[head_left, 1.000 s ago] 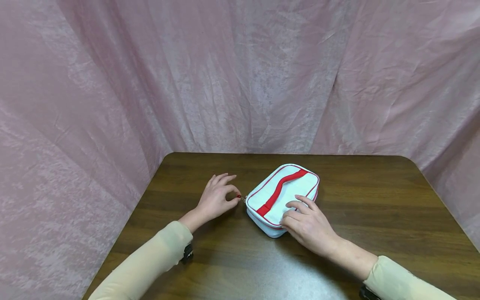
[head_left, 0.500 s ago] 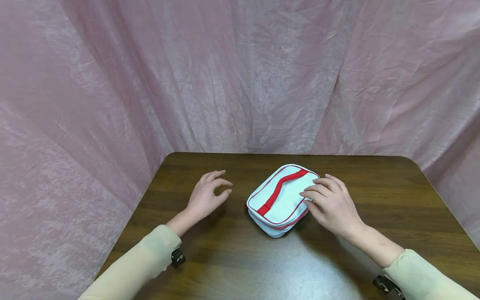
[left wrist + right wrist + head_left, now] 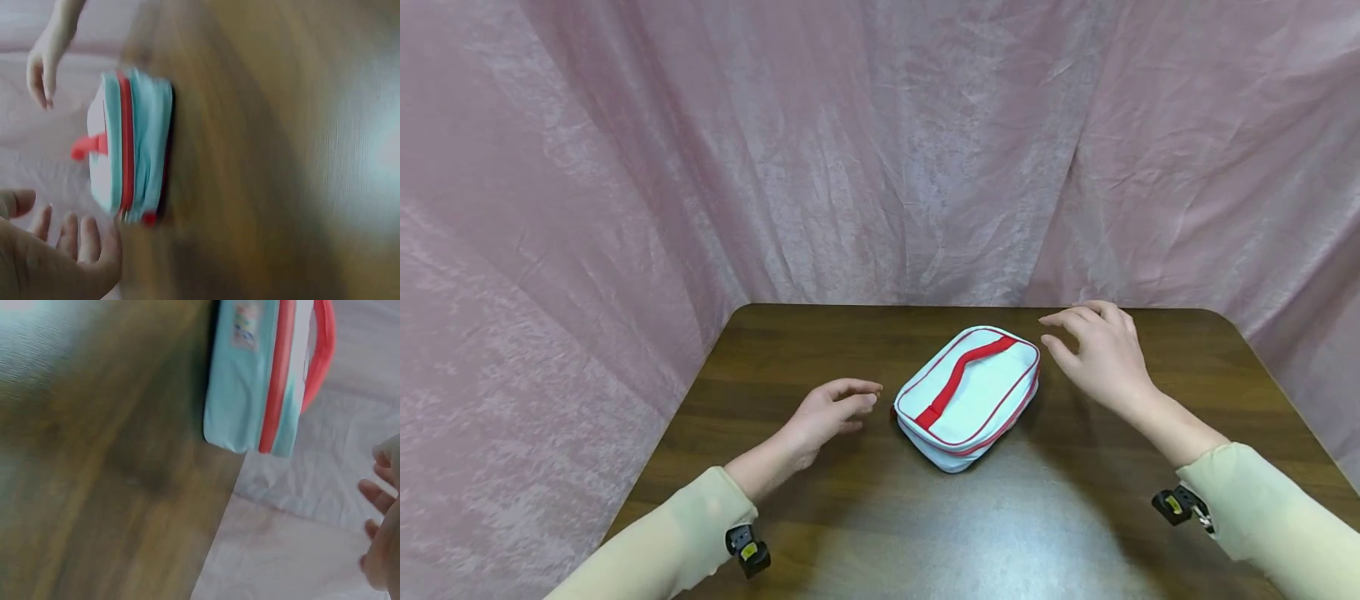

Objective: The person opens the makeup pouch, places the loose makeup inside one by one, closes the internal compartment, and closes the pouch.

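Note:
A white zippered pouch [image 3: 985, 400] with red piping and a red strap handle [image 3: 958, 379] lies on the wooden table. Its red zipper [image 3: 127, 144] runs closed along the side in the left wrist view, with a small red pull [image 3: 149, 218] at the near corner. To the left of the pouch hovers my left hand [image 3: 827, 417], fingers relaxed, holding nothing. My right hand [image 3: 1101, 350] is raised off the pouch's far right corner, its fingers loosely bent and apart from it. A small printed label [image 3: 246, 325] shows on the pouch's side in the right wrist view.
The brown table [image 3: 1150, 467] has rounded far corners. Behind it hangs a pink velvety curtain [image 3: 880, 150]. Black wrist cameras sit under both sleeves [image 3: 700, 517].
My left hand has let go of the zipper pull, drawn back and turned. My right hand has left the pouch's near side and moved up and right. The pouch has stayed put.

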Tool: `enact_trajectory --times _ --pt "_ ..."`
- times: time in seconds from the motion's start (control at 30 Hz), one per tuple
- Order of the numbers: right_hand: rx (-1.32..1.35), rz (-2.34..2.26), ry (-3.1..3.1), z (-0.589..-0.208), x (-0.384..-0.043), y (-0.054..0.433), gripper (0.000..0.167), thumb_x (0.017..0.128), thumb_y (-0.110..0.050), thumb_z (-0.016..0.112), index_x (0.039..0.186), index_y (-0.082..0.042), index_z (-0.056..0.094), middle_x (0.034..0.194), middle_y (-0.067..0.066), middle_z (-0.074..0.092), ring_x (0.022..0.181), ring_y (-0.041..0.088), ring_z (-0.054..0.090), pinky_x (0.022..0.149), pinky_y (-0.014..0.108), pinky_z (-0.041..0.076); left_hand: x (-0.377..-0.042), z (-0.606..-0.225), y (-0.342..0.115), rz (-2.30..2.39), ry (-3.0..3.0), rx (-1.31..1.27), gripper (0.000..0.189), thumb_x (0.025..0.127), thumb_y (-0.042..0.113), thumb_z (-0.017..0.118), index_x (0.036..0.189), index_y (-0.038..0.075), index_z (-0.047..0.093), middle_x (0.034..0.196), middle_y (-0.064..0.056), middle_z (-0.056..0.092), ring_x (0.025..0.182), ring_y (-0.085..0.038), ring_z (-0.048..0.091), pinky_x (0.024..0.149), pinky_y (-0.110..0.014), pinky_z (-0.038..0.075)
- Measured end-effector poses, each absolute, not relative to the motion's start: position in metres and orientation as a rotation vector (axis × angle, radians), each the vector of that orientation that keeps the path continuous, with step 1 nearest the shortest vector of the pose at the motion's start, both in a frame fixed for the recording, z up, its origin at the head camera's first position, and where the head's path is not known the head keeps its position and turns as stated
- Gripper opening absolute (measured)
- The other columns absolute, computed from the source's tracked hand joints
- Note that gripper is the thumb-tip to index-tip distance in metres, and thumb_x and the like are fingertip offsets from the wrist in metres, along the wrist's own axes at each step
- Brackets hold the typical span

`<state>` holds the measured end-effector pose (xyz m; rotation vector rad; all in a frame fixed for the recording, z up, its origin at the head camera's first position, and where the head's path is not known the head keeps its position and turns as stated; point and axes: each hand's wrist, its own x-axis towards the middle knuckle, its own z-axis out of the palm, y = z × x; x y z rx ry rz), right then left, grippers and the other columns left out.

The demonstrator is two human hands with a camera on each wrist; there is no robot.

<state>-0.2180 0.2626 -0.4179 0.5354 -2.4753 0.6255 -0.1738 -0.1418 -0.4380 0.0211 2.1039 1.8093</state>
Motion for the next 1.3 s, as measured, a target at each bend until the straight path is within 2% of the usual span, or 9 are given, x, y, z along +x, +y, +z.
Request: enact_trajectory --times 0.13,0.2,0.43,0.6,0.8,0.93,1.03,1.3 --pt "0.385 0.762 -2.719 -0.412 -0.234 0.264 0.027 0.098 -0.028 0.068 0.119 -0.01 0.073 0.125 0.017 0.069 0.125 0.047 0.044 0.099 0.067 0.028 -0.158 -0.445 -0.129 1.926 1.738 -0.213 0.046 0.1 0.023 0.066 0.139 -0.001 0.056 0.13 -0.016 0.066 0.123 -0.035 0.06 0.102 -0.05 0.05" --pt "0.338 0.806 -2.838 -0.411 -0.244 0.264 0.033 0.101 -0.033 0.063 0.121 -0.009 0.073 0.127 0.02 0.067 0.124 0.049 0.045 0.099 0.068 0.029 -0.149 -0.45 -0.121 1.943 1.642 -0.296 0.048 0.1 0.023 0.066 0.139 -0.002 0.054 0.126 -0.015 0.067 0.123 -0.035 0.06 0.102 -0.051 0.05" --pt "0.227 0.911 -3.107 -0.42 -0.277 0.259 0.045 0.103 -0.038 0.058 0.123 0.0 0.07 0.121 0.021 0.068 0.114 0.041 0.059 0.093 0.061 0.043 -0.127 -0.459 -0.086 1.99 1.507 -0.405 0.046 0.102 0.022 0.062 0.139 -0.002 0.05 0.135 -0.018 0.062 0.123 -0.035 0.06 0.101 -0.051 0.051" --pt "0.225 0.954 -3.185 -0.429 -0.287 0.254 0.046 0.102 -0.036 0.059 0.12 0.004 0.071 0.118 0.021 0.069 0.107 0.036 0.06 0.091 0.055 0.048 -0.124 -0.461 -0.066 1.991 1.546 -0.397 0.045 0.103 0.021 0.06 0.138 -0.005 0.051 0.133 -0.02 0.064 0.123 -0.036 0.061 0.1 -0.052 0.051" --pt "0.216 0.961 -3.202 -0.433 -0.288 0.25 0.04 0.1 -0.033 0.063 0.113 0.003 0.075 0.112 0.019 0.071 0.099 0.032 0.061 0.082 0.046 0.049 -0.132 -0.469 -0.055 1.956 1.655 -0.397 0.041 0.102 0.025 0.063 0.13 -0.003 0.054 0.121 -0.014 0.07 0.105 -0.025 0.069 0.093 -0.046 0.056" --pt "0.203 1.002 -3.183 -0.438 -0.286 0.247 0.035 0.098 -0.029 0.064 0.109 0.002 0.076 0.106 0.015 0.073 0.094 0.029 0.061 0.077 0.039 0.048 -0.137 -0.472 -0.052 1.928 1.735 -0.43 0.03 0.1 0.027 0.068 0.114 0.002 0.059 0.108 -0.009 0.071 0.091 -0.018 0.071 0.084 -0.039 0.06" --pt "0.218 1.028 -3.174 -0.439 -0.284 0.245 0.033 0.098 -0.027 0.065 0.106 0.003 0.076 0.102 0.015 0.073 0.092 0.028 0.061 0.075 0.036 0.047 -0.139 -0.472 -0.052 1.913 1.757 -0.448 0.021 0.101 0.024 0.067 0.105 0.004 0.06 0.1 -0.008 0.071 0.087 -0.016 0.07 0.081 -0.037 0.06" --pt "0.217 1.146 -3.157 -0.437 -0.279 0.25 0.03 0.095 -0.022 0.066 0.103 0.006 0.074 0.099 0.014 0.071 0.092 0.027 0.058 0.075 0.034 0.047 -0.153 -0.471 -0.065 1.952 1.777 -0.476 0.019 0.101 0.016 0.064 0.112 0.001 0.062 0.087 -0.005 0.069 0.08 -0.015 0.068 0.079 -0.035 0.06"
